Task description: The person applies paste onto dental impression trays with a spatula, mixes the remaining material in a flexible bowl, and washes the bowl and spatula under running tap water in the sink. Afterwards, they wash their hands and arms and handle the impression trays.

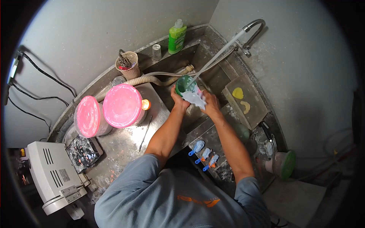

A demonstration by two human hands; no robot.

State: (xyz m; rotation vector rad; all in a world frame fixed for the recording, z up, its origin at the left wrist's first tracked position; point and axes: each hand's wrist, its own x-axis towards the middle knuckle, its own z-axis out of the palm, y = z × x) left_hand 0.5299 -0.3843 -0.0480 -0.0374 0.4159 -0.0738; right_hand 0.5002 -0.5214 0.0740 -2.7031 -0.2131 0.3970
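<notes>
Rinsing seems in hand: the left hand (180, 100) curls its fingers around the green bowl (182, 82) under the running tap (255, 23), above the sink (218, 78); the right hand's (211, 103) grip is unclear, and turning calls for steadiness.

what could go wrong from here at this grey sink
Water may splash out: a whitish stream from the curved silver metal tap runs into the round green bowl. The bowl, wet and with whitish material at its side, could slip from the left hand. The bare right forearm passes close to three blue-handled trays of pale paste and might knock them.
</notes>
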